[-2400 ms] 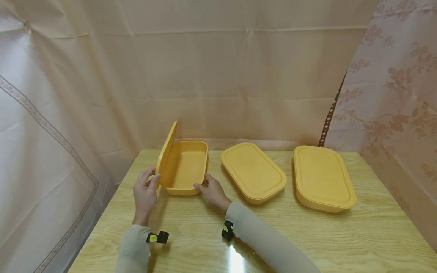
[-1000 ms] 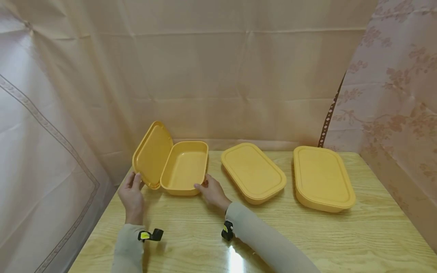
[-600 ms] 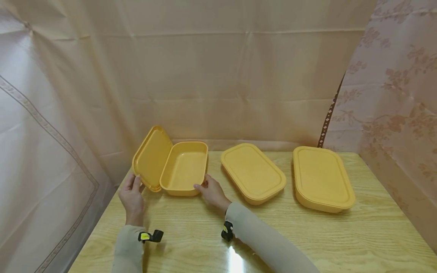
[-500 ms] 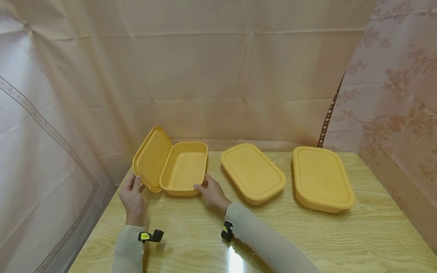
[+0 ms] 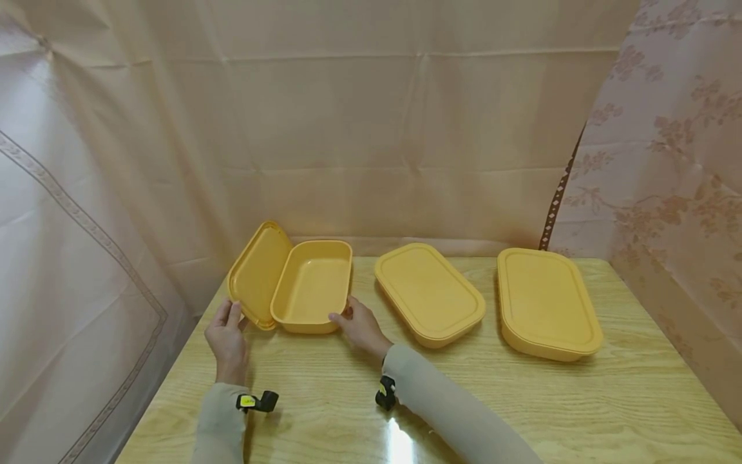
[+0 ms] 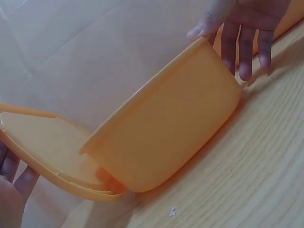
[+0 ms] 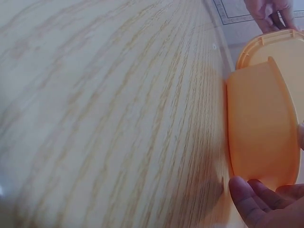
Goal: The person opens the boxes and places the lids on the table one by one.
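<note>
An uncovered yellow lunch box [image 5: 307, 327] stands on the table, its inside bare. Leaning outward along its left side is the yellow lid [image 5: 259, 277], inner face up. My left hand [image 5: 227, 341] holds the lid's near left edge between thumb and fingers. At the box's near right corner my right hand [image 5: 364, 327] grips the wall, thumb on the rim and fingers outside. In the left wrist view the lid [image 6: 47, 147] slopes down to the foot of the box [image 6: 166, 123]; whether they are joined I cannot tell.
Two more yellow lunch boxes with lids on lie to the right: a slanted one [image 5: 430, 293] in the middle and another [image 5: 549, 303] further right. A beige cloth [image 5: 371, 148] hangs behind the wooden table [image 5: 348, 412].
The lid has swung from nearly upright over to the left, and dips a little lower in the latest frames. My left hand moved left with it; the right hand stayed put.
</note>
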The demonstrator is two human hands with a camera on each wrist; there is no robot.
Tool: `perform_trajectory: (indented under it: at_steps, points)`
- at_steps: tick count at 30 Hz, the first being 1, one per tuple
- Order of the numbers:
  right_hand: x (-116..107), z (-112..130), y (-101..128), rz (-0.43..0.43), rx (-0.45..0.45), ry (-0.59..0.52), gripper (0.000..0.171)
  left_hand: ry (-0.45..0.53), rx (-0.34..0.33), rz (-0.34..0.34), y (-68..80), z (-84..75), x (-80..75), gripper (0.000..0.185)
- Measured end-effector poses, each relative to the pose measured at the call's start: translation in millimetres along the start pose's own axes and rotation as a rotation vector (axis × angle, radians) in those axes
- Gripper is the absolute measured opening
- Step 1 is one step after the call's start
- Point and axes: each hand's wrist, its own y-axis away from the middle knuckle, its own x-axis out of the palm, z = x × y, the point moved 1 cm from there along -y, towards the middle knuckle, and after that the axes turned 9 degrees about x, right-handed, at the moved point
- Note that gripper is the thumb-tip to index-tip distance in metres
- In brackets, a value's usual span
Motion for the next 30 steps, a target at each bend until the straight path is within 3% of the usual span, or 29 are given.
perform_trajectory:
  at_steps: [9, 16, 22, 30]
  points:
    - [0.0, 0.1, -0.6, -0.012, 0.010, -0.003, 0.047, 0.024, -0.037, -0.008, 1.0, 3.0, -2.1, 0.016]
    - [0.5, 0.5, 0.3, -0.011, 0.000, 0.004, 0.047, -0.100, -0.062, -0.027, 3.1, 4.2, -4.0, 0.018]
    - [0.5, -0.3, -0.5, -0.021, 0.015, -0.001, 0.047, -0.127, -0.088, -0.029, 3.0, 4.2, -4.1, 0.026]
    - [1.1, -2.4, -1.1, -0.021, 0.011, 0.019, 0.047, -0.233, -0.094, -0.082, 3.2, 4.0, -7.0, 0.030]
